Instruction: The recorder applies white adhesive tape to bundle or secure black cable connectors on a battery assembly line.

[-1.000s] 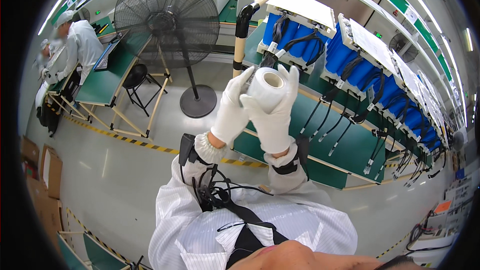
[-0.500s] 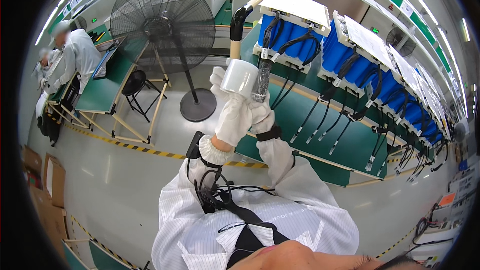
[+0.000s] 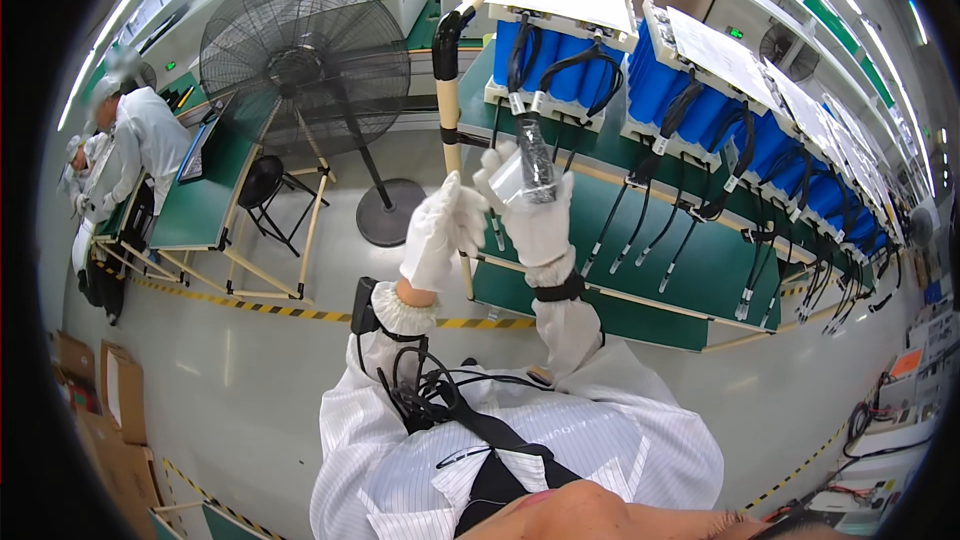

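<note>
My right hand (image 3: 540, 230), in a white glove, is closed round a roll of clear film (image 3: 510, 183) and the lower end of a cable bundle wrapped in clear film (image 3: 537, 155). That bundle hangs from the nearest blue battery pack (image 3: 560, 65), its dark cables running up to the pack's front. Beside it on the left, my gloved left hand (image 3: 440, 230) is raised, fingers partly bent and apart, with nothing visible in it. The roll is partly hidden by my right fingers.
Several more battery packs with white tops (image 3: 700, 50) line the green workbench (image 3: 640, 285), loose cables hanging over its front. A pale tube post (image 3: 447, 110) stands at the bench's left end. Farther left are a large floor fan (image 3: 300, 65), a black stool (image 3: 265, 175) and two people at another bench.
My left hand has come off the film roll and moved left and down. The roll now sits in my right hand against the wrapped cables. The view has shifted slightly.
</note>
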The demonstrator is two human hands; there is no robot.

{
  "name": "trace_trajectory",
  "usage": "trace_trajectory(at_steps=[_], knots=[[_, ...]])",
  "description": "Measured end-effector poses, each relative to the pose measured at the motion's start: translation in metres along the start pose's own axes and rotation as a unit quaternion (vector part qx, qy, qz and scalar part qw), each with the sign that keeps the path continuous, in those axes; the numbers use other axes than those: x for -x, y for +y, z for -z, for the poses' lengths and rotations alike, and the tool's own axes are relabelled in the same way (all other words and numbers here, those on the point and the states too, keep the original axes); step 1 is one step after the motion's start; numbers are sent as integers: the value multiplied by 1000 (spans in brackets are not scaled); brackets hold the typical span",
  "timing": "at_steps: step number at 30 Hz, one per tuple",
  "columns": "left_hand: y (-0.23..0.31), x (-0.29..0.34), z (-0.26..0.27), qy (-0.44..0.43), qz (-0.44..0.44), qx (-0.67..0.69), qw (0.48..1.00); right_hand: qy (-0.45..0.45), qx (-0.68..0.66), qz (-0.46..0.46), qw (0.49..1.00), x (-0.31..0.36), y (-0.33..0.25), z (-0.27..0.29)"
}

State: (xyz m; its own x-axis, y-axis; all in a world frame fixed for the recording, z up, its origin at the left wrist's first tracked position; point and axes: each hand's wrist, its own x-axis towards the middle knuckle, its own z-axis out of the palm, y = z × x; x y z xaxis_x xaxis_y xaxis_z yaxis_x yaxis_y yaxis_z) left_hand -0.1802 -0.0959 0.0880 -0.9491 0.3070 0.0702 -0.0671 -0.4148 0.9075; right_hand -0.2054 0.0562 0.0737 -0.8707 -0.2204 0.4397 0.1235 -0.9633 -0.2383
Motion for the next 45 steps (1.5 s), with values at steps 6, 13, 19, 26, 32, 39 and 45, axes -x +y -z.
trace_trajectory(at_steps=[6,13,19,26,32,39,45], knots=[[22,-6,-49,27,-125,-160,979,102,543,111,826,29,-31,0],[25,-29,-64,-99,-97,-186,973,122,552,139,813,52,-31,-47],[27,-32,-66,-112,-23,-104,988,233,453,128,851,46,-26,-40],[10,-48,-57,-78,-81,-168,979,291,481,133,817,42,-25,-36],[6,-58,-55,-39,-176,-340,923,329,492,145,793,44,-23,-31],[5,-68,-57,-20,-260,-426,867,286,495,186,799,49,-26,-26],[8,-67,-46,-104,31,-238,965,279,496,193,799,49,-33,-17]])
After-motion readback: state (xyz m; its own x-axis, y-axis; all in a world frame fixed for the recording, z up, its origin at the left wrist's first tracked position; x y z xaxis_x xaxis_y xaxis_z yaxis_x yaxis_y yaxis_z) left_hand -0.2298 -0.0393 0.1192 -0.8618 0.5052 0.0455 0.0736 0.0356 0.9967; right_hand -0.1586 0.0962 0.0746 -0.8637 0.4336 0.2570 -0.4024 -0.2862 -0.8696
